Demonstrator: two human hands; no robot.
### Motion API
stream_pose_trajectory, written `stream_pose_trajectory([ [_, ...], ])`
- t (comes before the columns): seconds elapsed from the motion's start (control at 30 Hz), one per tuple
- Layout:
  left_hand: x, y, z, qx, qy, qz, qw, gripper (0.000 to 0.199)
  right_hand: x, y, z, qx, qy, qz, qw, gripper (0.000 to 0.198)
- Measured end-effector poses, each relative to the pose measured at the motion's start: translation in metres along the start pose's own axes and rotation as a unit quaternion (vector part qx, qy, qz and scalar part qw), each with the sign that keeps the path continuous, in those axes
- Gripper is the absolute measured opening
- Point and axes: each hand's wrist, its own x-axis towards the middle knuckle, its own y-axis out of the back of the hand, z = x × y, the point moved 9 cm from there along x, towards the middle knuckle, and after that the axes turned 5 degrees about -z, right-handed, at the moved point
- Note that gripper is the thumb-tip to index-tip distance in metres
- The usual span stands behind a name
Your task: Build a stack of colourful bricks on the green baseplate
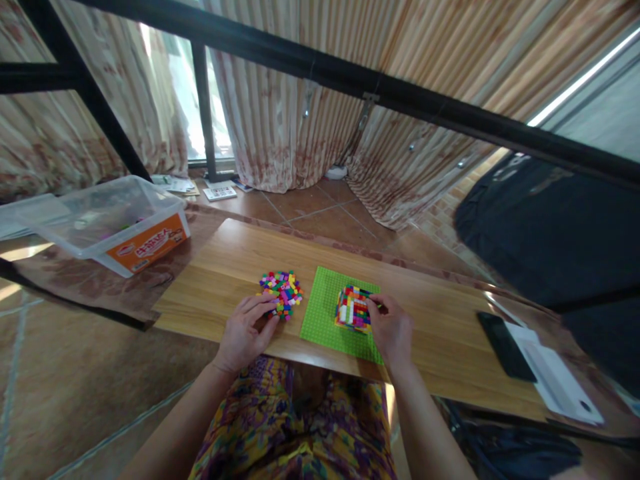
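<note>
A loose pile of small multicoloured building bricks (285, 288) lies on the wooden tabletop. My left hand (245, 333) reaches to the pile's near edge, its thumb and fingers apart and the fingertips touching the bricks. To the right of the pile lies a green studded baseplate (317, 307), with a low block of stacked coloured bricks (353, 309) on it. At the right side of that block, my right hand (393, 328) has its thumb and forefinger pinched together. Whatever lies between those fingertips is hidden by the hand.
A clear plastic bin (105, 220) with an orange label stands beyond the wooden table (210, 287) at the left. A dark phone (505, 345) and a white box-like item (555, 373) lie at the table's right end. A black metal bar (320, 63) crosses above, before the curtains.
</note>
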Motion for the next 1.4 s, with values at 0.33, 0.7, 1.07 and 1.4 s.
stream_pose_trajectory([
  [0.33, -0.001, -0.001, -0.001, -0.005, -0.001, 0.0, 1.0, 0.017, -0.001, 0.003, 0.006, 0.041, -0.012, 0.0, 0.999, 0.031],
  [0.7, 0.0, 0.0, 0.001, -0.001, 0.004, -0.002, 1.0, 0.016, 0.003, 0.008, 0.014, 0.088, -0.056, 0.022, 0.994, 0.036],
  [1.07, 0.0, -0.001, 0.0, -0.003, 0.005, -0.004, 1.0, 0.018, 0.004, -0.001, 0.021, 0.121, -0.064, 0.006, 0.991, 0.03],
  [1.4, -0.001, 0.0, 0.0, -0.007, 0.007, -0.003, 1.0, 0.017, 0.005, -0.012, 0.035, 0.244, -0.097, 0.007, 0.965, 0.024],
])
